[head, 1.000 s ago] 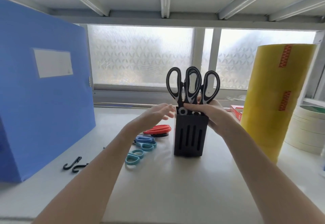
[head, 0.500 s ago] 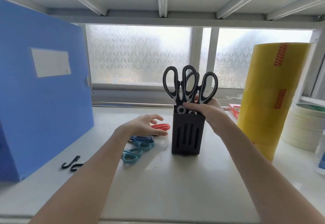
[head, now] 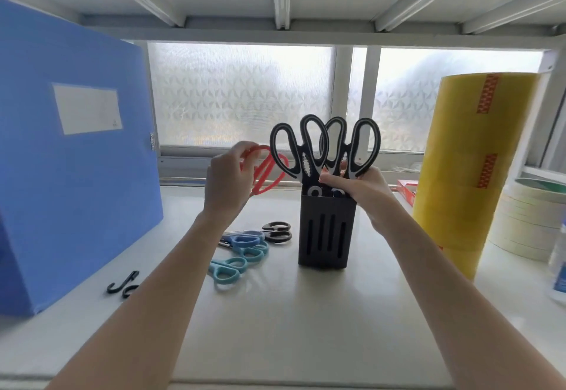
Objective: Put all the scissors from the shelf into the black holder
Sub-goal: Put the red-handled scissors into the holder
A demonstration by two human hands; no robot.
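Progress check. The black holder stands upright on the shelf, and we count two pairs of black-and-white scissors seated in it, handles up. Our right hand grips the holder's top rim at its 3 o'clock side, fingers also against the nearest handle, steadying it. Our left hand holds the red scissors by the handles, raised off the shelf, just at 9 o'clock of the seated handles and not yet over the opening.

Left on the shelf, at 8 to 9 o'clock of the holder: small black scissors, blue scissors and teal scissors, possibly more in the overlap.

We judge two pairs done, one in transit, at least three to go.
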